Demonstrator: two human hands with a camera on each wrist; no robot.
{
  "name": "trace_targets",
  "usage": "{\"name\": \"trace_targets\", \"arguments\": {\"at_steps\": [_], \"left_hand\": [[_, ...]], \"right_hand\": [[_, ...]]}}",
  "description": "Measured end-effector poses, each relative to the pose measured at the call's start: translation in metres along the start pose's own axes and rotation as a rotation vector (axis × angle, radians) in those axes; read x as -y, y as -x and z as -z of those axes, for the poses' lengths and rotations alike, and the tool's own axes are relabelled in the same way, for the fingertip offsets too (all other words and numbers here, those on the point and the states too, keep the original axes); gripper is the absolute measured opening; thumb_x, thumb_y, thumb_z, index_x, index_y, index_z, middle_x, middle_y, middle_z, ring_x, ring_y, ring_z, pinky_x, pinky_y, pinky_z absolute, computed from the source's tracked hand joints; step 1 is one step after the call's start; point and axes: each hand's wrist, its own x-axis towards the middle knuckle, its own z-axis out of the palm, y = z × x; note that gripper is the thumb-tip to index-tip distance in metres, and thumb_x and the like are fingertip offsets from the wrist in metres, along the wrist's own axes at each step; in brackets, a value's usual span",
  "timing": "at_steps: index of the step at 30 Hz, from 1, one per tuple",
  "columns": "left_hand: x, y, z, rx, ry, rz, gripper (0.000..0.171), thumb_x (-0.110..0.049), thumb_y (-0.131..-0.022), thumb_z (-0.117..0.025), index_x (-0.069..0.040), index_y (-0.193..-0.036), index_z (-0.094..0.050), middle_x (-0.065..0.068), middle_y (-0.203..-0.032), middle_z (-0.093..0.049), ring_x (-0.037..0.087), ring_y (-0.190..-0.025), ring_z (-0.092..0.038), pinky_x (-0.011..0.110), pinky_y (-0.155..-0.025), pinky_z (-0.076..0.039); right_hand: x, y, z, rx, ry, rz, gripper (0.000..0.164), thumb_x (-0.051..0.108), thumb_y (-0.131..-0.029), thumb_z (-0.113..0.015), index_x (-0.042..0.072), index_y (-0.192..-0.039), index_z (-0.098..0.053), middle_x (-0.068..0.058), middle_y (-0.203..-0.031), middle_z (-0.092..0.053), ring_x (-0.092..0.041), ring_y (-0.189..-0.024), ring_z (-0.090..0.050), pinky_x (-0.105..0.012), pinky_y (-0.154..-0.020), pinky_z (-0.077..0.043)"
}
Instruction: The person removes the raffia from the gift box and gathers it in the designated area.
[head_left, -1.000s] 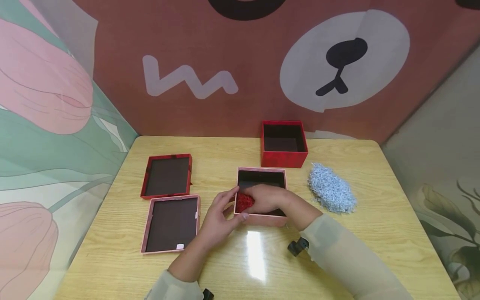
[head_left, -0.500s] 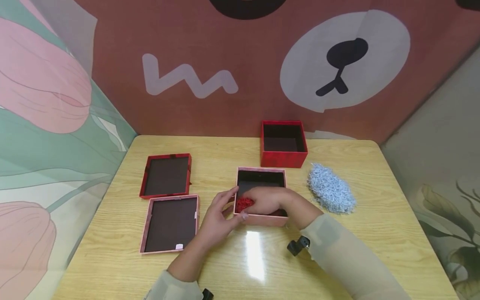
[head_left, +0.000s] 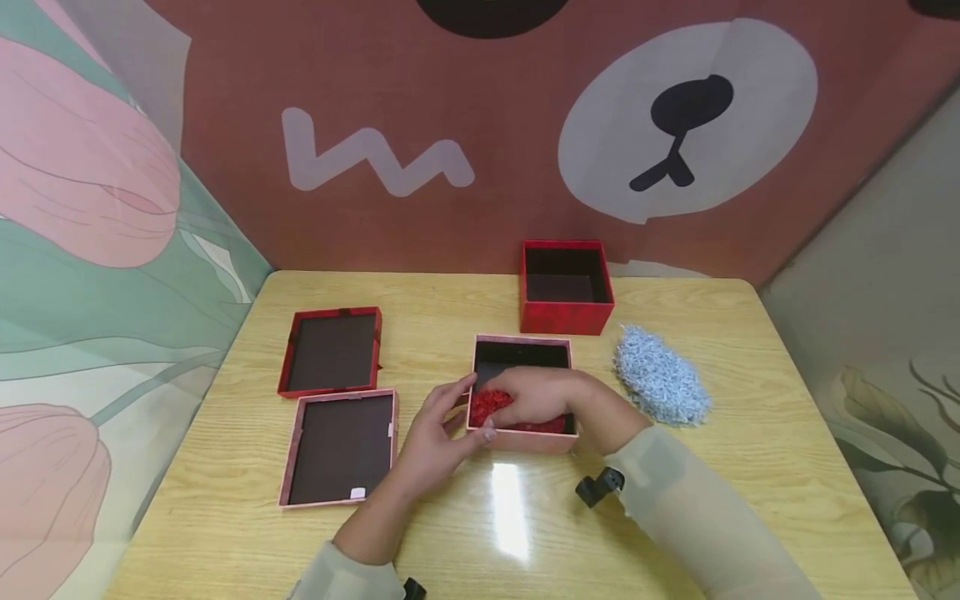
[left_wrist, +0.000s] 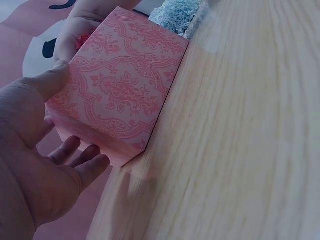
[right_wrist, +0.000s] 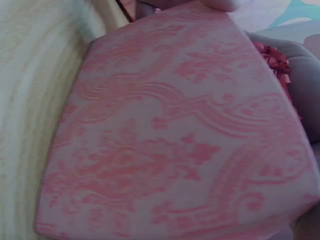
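A pink patterned box (head_left: 532, 442) stands uncovered on the table, its inside dark. My left hand (head_left: 435, 442) holds its near left corner, the thumb at the front rim and the fingers along the left side. In the left wrist view the thumb (left_wrist: 52, 80) touches the top edge of the front wall. My right hand (head_left: 536, 396) reaches down into the box with fingers and thumb around red shredded paper (head_left: 490, 404). More of the red shreds show along the inside of the front wall. In the right wrist view the box wall hides most of that hand.
Behind the pink box is a red box (head_left: 567, 318) without its lid. Light blue shredded paper (head_left: 662, 379) lies in a heap to the right. At left, a red lid (head_left: 330, 354) and a pink lid (head_left: 339, 450) lie with their dark insides up.
My right hand has lifted slightly in the pink box, and more red shredded paper shows, spread to the right along the front wall. The left hand keeps its place at the corner.
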Motion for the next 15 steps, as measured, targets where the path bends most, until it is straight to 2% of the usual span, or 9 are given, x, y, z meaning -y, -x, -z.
{"name": "trace_targets", "arguments": {"at_steps": [8, 15], "left_hand": [[-0.001, 0.001, 0.001, 0.004, -0.035, -0.011, 0.078, -0.02, -0.088, -0.086, -0.024, -0.156, -0.048, 0.002, -0.145, -0.048, 0.028, -0.136, -0.052, 0.047, -0.113, -0.045], [0.0, 0.0, 0.001, -0.003, -0.051, 0.001, 0.077, -0.026, -0.087, -0.087, -0.035, -0.153, -0.05, 0.0, -0.142, -0.049, 0.024, -0.133, -0.053, 0.044, -0.114, -0.045]], "right_hand": [[0.006, 0.014, 0.015, -0.05, -0.049, 0.005, 0.043, 0.044, -0.096, -0.072, 0.02, -0.132, -0.068, 0.013, -0.11, -0.069, -0.009, -0.102, -0.064, -0.036, -0.096, -0.055], [0.006, 0.03, 0.027, -0.124, -0.053, -0.024, 0.046, 0.047, -0.094, -0.073, 0.021, -0.131, -0.067, 0.011, -0.109, -0.068, -0.011, -0.103, -0.063, -0.036, -0.092, -0.056]]}}
